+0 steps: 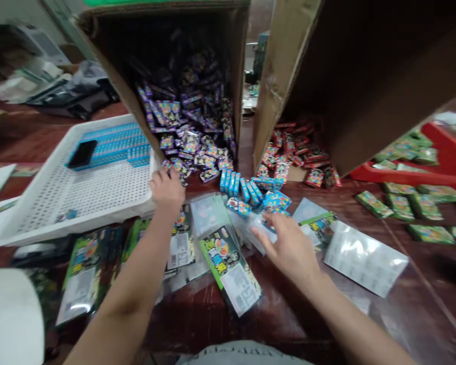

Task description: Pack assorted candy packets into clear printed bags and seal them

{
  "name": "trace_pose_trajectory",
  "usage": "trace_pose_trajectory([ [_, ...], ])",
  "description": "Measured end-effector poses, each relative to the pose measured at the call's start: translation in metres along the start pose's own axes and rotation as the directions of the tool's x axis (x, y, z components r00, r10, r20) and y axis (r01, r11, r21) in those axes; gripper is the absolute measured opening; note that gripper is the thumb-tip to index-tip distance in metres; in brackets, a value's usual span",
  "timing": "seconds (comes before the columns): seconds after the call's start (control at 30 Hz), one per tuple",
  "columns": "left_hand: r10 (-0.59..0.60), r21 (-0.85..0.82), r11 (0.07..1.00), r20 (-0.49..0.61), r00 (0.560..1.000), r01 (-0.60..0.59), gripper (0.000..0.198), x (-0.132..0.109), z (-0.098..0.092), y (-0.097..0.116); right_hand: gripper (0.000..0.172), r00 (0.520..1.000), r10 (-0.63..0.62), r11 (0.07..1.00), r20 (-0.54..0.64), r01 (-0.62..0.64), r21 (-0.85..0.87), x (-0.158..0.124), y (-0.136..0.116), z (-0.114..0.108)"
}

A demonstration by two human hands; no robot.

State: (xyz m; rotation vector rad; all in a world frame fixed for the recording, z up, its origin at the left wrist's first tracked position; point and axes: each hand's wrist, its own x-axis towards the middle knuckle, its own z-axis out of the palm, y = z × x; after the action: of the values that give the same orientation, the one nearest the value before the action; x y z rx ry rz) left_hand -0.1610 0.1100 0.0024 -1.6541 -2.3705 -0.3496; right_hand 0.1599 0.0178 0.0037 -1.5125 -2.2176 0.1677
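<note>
My left hand [167, 190] is at the near edge of a pile of small purple packets [192, 142], its fingers apart and touching the nearest ones. That pile spills from a cardboard box [117, 71] lying on its side. My right hand [291, 246] is somewhat blurred, with thumb and fingers apart over a clear plastic bag [260, 230]. Just beyond it lie small blue boxes [231, 182], some in a row, others scattered. Between my forearms, a printed clear pouch [230, 268] with a black and green design rests on more pouches.
A white perforated basket [99, 187] at left holds rows of blue boxes and a phone [82, 154]. Red packets [294, 147] lie in a second cardboard box [285, 76]. Green packets [399, 203] lie by a red tray [406, 175]. A silvery sheet [365, 258] lies at right.
</note>
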Motion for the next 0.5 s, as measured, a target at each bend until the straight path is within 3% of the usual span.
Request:
trace_pose_trajectory([
  [0.07,0.016,0.080,0.997,0.027,1.000,-0.018,0.062,0.016,0.009,-0.001,0.063,0.995,0.038,0.997,-0.096,-0.044,-0.060,0.023,0.025,-0.007],
  [0.13,0.035,0.098,0.995,0.020,0.999,-0.036,0.053,0.021,0.014,-0.002,0.077,0.995,0.023,0.995,-0.099,-0.032,-0.094,0.039,0.047,-0.005],
  [0.17,0.050,0.102,0.994,0.015,0.999,-0.051,0.049,0.022,0.015,-0.002,0.076,0.997,-0.008,0.996,-0.072,0.001,-0.086,0.044,0.055,-0.001],
  [0.23,0.113,0.136,0.984,0.045,0.993,-0.118,0.042,0.022,0.016,-0.001,0.057,0.995,-0.094,0.995,-0.020,0.093,-0.043,0.051,0.066,0.009],
  [0.33,0.233,0.237,0.932,0.195,0.953,-0.276,0.038,0.025,0.014,0.001,0.028,0.983,-0.177,0.984,-0.048,0.178,0.019,0.056,0.074,0.019],
  [0.43,0.294,0.276,0.882,0.312,0.903,-0.383,0.039,0.028,0.000,0.007,0.017,0.971,-0.198,0.968,-0.137,0.215,0.127,0.047,0.081,0.008],
  [0.5,0.320,0.281,0.864,0.335,0.886,-0.419,0.039,0.025,-0.020,0.016,0.015,0.964,-0.208,0.945,-0.167,0.242,0.220,0.026,0.085,-0.011],
])
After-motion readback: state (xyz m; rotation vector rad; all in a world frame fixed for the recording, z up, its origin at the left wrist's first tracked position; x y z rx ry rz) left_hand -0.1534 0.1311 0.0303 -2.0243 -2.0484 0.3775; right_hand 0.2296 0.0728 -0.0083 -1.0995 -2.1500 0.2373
